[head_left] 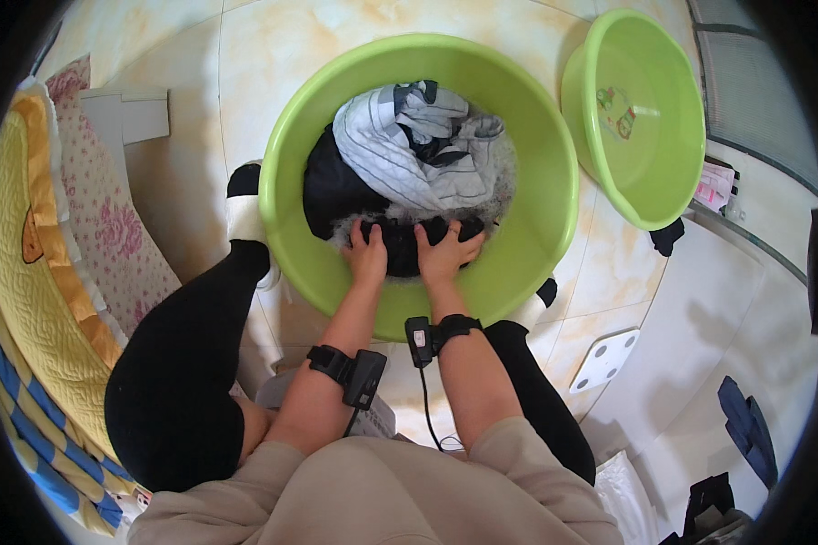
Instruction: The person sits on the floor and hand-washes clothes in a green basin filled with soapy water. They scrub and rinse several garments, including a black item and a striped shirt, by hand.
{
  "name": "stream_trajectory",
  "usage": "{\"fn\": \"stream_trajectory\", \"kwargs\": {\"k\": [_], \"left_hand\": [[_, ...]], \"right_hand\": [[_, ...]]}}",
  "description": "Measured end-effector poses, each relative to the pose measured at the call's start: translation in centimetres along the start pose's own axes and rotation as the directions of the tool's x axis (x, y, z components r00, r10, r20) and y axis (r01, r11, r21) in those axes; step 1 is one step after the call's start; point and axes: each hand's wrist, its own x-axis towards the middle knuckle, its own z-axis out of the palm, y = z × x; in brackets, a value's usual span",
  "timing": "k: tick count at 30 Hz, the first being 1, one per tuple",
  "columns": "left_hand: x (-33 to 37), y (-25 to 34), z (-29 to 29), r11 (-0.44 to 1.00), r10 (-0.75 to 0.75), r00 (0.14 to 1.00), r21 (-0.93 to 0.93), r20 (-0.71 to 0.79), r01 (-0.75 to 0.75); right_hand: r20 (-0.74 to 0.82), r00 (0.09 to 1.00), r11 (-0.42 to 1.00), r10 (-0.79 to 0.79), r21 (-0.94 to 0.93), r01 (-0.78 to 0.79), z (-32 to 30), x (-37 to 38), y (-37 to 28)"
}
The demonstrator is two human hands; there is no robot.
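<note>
The floor (254, 54) is of pale tiles with yellowish marks, and on it stands a big green tub (541, 200). At the left is a bed with a yellow quilt (41, 318); at the right, a white scale (606, 361) lies on the floor.

I count two green vessels: the tub and one smaller basin (661, 136). Inside the tub there are one striped garment (386, 150), black cloth (402, 250) and grey-white foam (506, 182). Whether the black cloth is one piece or several, I cannot tell. Two hands are in the tub: the left hand (367, 252) and the right hand (445, 254) are both clamped on the black cloth, at its near side, a little apart from each other.

The bare wall of the tub shows around the clothes, wider at the right. The basin is just beside the right rim. The person's two legs (182, 372) flank the near edge, and tiles show beyond the far rim.
</note>
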Motion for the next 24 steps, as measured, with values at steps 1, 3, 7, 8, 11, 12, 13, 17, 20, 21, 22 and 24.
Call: {"fn": "stream_trajectory", "kwargs": {"k": [1,3,7,8,11,12,13,17,20,21,22,24], "left_hand": [[-0.3,0.2,-0.1,0.987,-0.112,0.991,-0.109,0.067,0.119],[-0.8,1.0,-0.7,0.917,-0.215,0.956,-0.297,0.202,0.268],[-1.2,2.7,-2.0,0.607,-0.233,0.712,-0.473,0.663,0.639],[-1.3,2.8,-1.9,0.560,-0.223,0.620,-0.422,0.752,0.714],[-0.9,2.6,-1.1,0.555,-0.107,0.420,-0.296,0.901,0.777],[-1.0,2.3,-0.6,0.583,-0.020,0.476,-0.377,0.879,0.720],[-1.0,2.0,-0.2,0.552,-0.089,0.524,-0.396,0.847,0.734],[-2.2,1.6,0.6,0.666,-0.201,0.737,-0.462,0.646,0.586],[-3.3,2.9,0.5,0.835,-0.264,0.819,-0.305,0.509,0.459],[-3.4,3.4,0.4,0.864,-0.241,0.869,-0.312,0.433,0.395],[-3.5,3.8,0.2,0.886,-0.227,0.911,-0.314,0.344,0.340],[-3.4,4.0,0.0,0.963,-0.160,0.984,-0.208,0.075,0.172]], "right_hand": [[0.019,1.000,0.992,-0.002,0.123,0.000,0.1,-0.3,-0.3],[0.123,0.992,0.947,0.016,0.317,-0.054,-0.6,-1.3,-0.9],[0.307,0.924,0.731,-0.228,0.681,-0.046,-5.4,-5.3,-1.8],[0.311,0.908,0.732,-0.281,0.682,-0.008,-6.7,-6.4,-2.1],[0.267,0.916,0.731,-0.298,0.681,0.040,-8.7,-8.1,-3.1],[0.229,0.921,0.702,-0.316,0.709,0.065,-8.8,-8.2,-3.4],[0.160,0.943,0.758,-0.290,0.641,0.124,-8.5,-7.9,-3.8],[-0.130,0.942,0.861,-0.309,0.384,0.335,-6.4,-4.3,-4.0],[-0.095,0.974,0.944,-0.206,0.243,0.223,-5.8,-0.4,-2.5],[0.002,0.990,0.975,-0.142,0.171,0.139,-5.8,0.7,-1.7],[-0.035,0.993,0.984,-0.115,0.131,0.119,-5.9,1.5,-0.9],[-0.104,0.994,0.999,-0.021,0.028,0.024,-5.4,2.4,0.5]]}}
